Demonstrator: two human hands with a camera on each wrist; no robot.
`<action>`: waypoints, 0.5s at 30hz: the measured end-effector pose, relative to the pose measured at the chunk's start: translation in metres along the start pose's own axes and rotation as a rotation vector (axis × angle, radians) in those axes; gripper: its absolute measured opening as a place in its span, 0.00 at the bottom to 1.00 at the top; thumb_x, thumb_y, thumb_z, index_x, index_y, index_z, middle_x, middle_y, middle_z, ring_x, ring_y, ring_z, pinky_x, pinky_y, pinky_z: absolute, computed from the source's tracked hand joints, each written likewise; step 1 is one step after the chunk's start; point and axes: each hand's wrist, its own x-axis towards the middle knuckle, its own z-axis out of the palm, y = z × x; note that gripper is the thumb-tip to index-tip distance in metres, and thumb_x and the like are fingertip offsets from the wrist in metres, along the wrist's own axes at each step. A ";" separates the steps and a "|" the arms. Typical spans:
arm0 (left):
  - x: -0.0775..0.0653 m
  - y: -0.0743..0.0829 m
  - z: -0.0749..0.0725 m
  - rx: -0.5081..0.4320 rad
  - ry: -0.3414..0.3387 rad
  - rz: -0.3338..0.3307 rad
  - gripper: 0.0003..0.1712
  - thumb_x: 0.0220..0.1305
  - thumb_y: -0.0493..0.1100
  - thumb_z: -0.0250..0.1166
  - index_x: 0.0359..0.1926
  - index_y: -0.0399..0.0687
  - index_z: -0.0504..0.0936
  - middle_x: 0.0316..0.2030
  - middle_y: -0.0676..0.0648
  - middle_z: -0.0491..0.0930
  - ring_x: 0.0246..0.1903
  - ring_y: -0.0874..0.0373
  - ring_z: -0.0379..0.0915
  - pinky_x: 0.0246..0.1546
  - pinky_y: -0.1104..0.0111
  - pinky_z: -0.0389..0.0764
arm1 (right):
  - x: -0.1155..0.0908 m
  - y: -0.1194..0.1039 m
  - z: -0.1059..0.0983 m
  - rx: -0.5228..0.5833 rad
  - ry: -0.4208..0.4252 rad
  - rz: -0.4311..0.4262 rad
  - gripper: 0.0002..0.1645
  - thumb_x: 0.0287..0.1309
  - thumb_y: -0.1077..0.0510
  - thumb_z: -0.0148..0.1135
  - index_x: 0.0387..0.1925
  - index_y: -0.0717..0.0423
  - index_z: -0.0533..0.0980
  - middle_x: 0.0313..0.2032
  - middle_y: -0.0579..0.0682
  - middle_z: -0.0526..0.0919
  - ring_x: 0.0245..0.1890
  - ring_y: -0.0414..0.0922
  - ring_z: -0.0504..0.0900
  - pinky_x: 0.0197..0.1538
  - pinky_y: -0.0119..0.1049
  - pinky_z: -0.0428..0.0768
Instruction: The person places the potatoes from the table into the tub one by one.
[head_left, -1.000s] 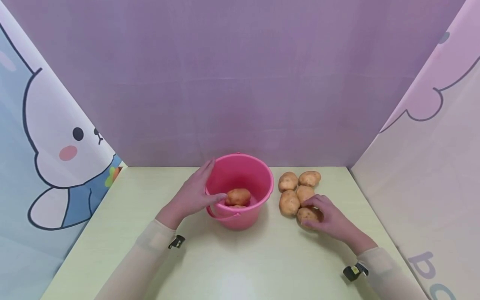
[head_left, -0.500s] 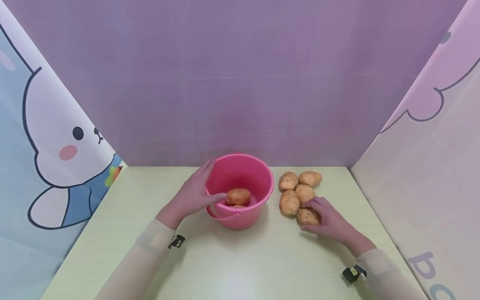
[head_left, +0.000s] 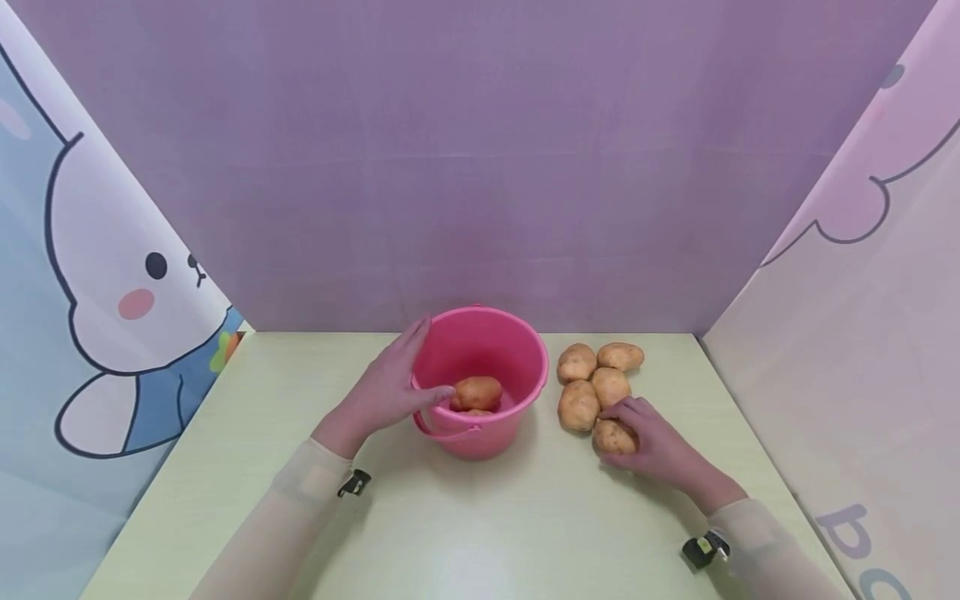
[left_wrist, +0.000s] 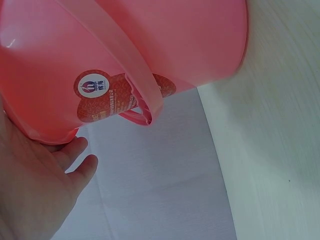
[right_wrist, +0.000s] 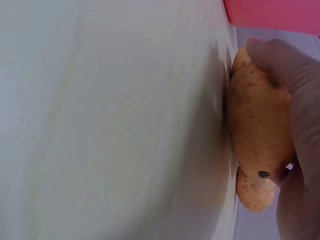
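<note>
In the head view, a pink bucket (head_left: 487, 437) stands upright mid-table, with potatoes (head_left: 477, 393) lying at its bottom. My left hand (head_left: 386, 383) holds the bucket by the left of its rim, thumb over the edge. The left wrist view catches this hand (left_wrist: 37, 185) at the rim, beside the bucket's sticker and hanging handle. To the right, my right hand (head_left: 656, 446) grips the nearest potato (head_left: 615, 436) between thumb and fingers. Up close in the right wrist view, that potato (right_wrist: 260, 120) shows a dark spot, and the thumb lies across one end.
Several more potatoes (head_left: 578, 407) form a cluster just behind the gripped one, right of the bucket. A purple cloth wall (head_left: 480, 167) closes off the back of the pale table (head_left: 480, 533). Printed cloth walls (head_left: 862, 333) flank both sides.
My right thumb and fingers have settled around the nearest potato, which has turned and shifted slightly. The left hand and the bucket have stayed put.
</note>
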 end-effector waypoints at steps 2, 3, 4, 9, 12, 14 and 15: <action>0.000 0.000 0.000 -0.004 0.001 -0.001 0.76 0.58 0.78 0.76 0.91 0.51 0.46 0.88 0.46 0.50 0.83 0.38 0.54 0.59 0.40 0.87 | 0.000 0.000 0.000 0.006 0.004 0.001 0.37 0.49 0.55 0.92 0.60 0.47 0.83 0.55 0.40 0.80 0.55 0.40 0.75 0.56 0.50 0.85; 0.000 0.000 0.000 -0.006 0.001 0.000 0.76 0.58 0.78 0.76 0.91 0.51 0.46 0.88 0.46 0.50 0.83 0.38 0.54 0.59 0.40 0.87 | 0.000 -0.001 0.000 0.009 0.006 0.000 0.37 0.50 0.55 0.91 0.60 0.47 0.83 0.55 0.40 0.80 0.55 0.40 0.75 0.55 0.50 0.85; 0.000 0.000 0.000 -0.006 0.002 0.000 0.76 0.58 0.78 0.76 0.91 0.51 0.46 0.88 0.46 0.50 0.83 0.38 0.54 0.59 0.40 0.87 | 0.000 -0.001 0.000 0.013 0.007 0.000 0.36 0.50 0.55 0.91 0.60 0.47 0.82 0.55 0.40 0.80 0.55 0.40 0.75 0.55 0.49 0.85; 0.000 0.000 0.000 0.001 0.002 -0.002 0.76 0.58 0.78 0.76 0.92 0.52 0.46 0.88 0.46 0.50 0.83 0.38 0.54 0.59 0.40 0.87 | 0.001 -0.005 -0.003 0.036 0.014 -0.010 0.35 0.51 0.57 0.90 0.60 0.50 0.82 0.55 0.41 0.80 0.54 0.39 0.75 0.54 0.46 0.85; 0.000 0.000 0.000 0.006 0.001 -0.002 0.76 0.58 0.78 0.76 0.92 0.52 0.45 0.88 0.46 0.49 0.83 0.38 0.54 0.59 0.40 0.87 | 0.001 -0.007 -0.005 0.045 0.019 -0.016 0.35 0.51 0.58 0.89 0.60 0.51 0.83 0.54 0.41 0.80 0.54 0.39 0.75 0.53 0.45 0.85; 0.000 0.000 0.000 0.007 0.001 0.000 0.76 0.58 0.78 0.76 0.92 0.52 0.46 0.88 0.46 0.49 0.83 0.38 0.54 0.59 0.40 0.87 | 0.002 -0.008 -0.005 0.044 0.023 -0.017 0.34 0.52 0.58 0.88 0.60 0.51 0.83 0.53 0.40 0.79 0.53 0.39 0.75 0.52 0.44 0.85; 0.000 0.000 0.000 0.007 0.002 0.001 0.76 0.59 0.78 0.76 0.92 0.52 0.46 0.88 0.46 0.49 0.83 0.38 0.54 0.59 0.40 0.87 | 0.003 -0.008 -0.006 0.042 0.027 -0.021 0.33 0.52 0.58 0.88 0.60 0.51 0.83 0.53 0.40 0.79 0.53 0.39 0.75 0.52 0.44 0.84</action>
